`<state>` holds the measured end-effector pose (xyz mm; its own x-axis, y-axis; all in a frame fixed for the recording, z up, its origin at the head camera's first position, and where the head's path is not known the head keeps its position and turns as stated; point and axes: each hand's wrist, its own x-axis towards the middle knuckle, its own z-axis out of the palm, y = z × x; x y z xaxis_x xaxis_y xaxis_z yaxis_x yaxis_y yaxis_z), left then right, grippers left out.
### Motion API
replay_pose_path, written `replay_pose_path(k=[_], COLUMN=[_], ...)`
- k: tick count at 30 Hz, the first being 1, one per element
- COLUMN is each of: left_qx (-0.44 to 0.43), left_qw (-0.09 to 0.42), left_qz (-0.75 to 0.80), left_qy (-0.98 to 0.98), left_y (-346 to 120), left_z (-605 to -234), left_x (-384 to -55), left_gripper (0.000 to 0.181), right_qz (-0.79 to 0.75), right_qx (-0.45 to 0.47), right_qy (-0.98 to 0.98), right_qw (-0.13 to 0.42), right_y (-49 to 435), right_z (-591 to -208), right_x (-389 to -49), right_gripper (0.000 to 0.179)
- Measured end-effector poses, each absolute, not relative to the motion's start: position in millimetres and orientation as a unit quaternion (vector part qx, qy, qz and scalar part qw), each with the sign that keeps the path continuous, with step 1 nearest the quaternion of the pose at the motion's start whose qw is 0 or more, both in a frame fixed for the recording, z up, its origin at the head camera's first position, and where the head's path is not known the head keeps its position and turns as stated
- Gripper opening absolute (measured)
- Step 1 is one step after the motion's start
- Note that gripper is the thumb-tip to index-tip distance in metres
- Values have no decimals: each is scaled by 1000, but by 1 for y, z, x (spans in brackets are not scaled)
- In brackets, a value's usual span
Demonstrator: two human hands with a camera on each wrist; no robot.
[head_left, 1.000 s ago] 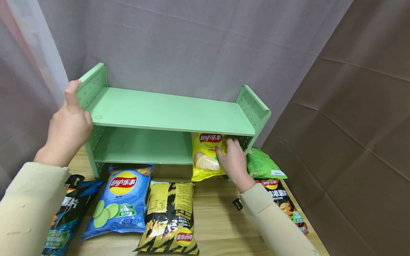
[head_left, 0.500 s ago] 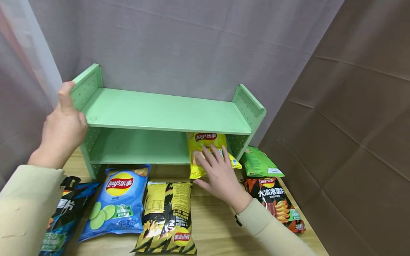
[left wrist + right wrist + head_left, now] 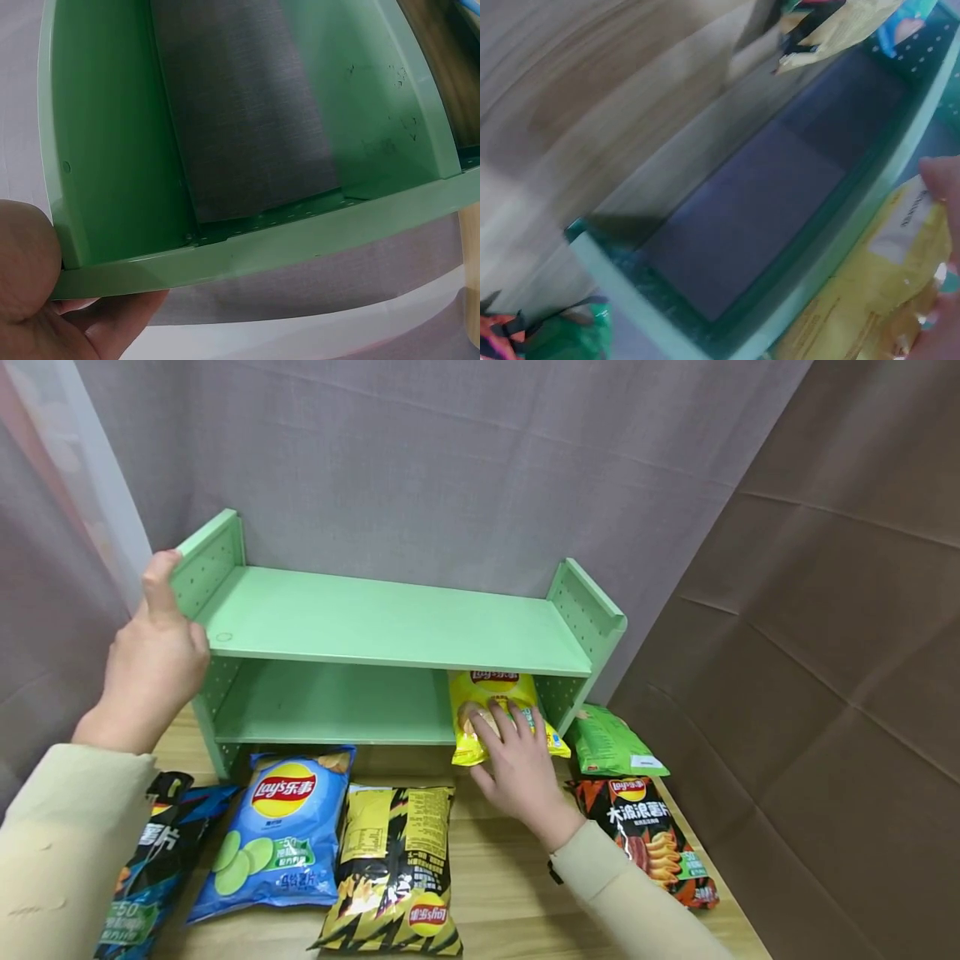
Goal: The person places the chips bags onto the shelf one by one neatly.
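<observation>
My left hand (image 3: 153, 656) grips the upper edge of the left side panel of a light green two-tier shelf (image 3: 397, 618). In the left wrist view, the thumb and fingers (image 3: 120, 322) lie on opposite sides of that panel. A yellow bag of potato chips (image 3: 480, 690) stands at the right end of the lower tier, partly hidden under the top board. My right hand (image 3: 513, 768) presses on its front with spread fingers. The bag's bottom overhangs the tier's front edge. The right wrist view shows the bag's yellow side (image 3: 877, 277) beside the green ledge.
Before the shelf lie a black-and-blue chip bag (image 3: 161, 852), a blue one (image 3: 277, 835) and a gold-and-black one (image 3: 397, 868). A green bag (image 3: 611, 743) and a black-and-red bag (image 3: 648, 835) lie at the right on the wooden table (image 3: 510, 893). Grey curtain hangs behind.
My right hand has let go of the chip bag's right edge and spread over its front. The bag has moved deeper into the lower tier. My left hand keeps its grip on the shelf.
</observation>
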<state>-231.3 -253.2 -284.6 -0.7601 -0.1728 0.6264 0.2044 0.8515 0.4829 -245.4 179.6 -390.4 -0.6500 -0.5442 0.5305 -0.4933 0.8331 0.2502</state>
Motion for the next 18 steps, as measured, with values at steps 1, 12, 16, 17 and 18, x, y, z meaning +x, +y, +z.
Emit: replay_pose_path(k=[1,12,16,17,18], left_qx=[-10,-1,0,-1,-1], left_qw=[347,340,337,336,336], left_qz=[-273,-278,-279,-279,-278], left_qy=[-897,-898,-899,-900,-900], left_y=[-253,-253,-253,-253,-253], left_z=[-285,-283,-284,-284,-284], left_x=[-231,-234,-235,-235,-235], left_gripper=[69,69,69,69,69], right_qz=[-38,-1,-1,-1,-2], right_qx=[286,277,273,273,272], right_qy=[-908,-922,-924,-923,-923], right_qw=[303,271,269,270,270], right_y=[182,202,203,203,203], right_z=[-391,-398,-399,-399,-399], right_x=[-249,-275,-276,-276,-276], right_gripper=[72,64,65,65,65])
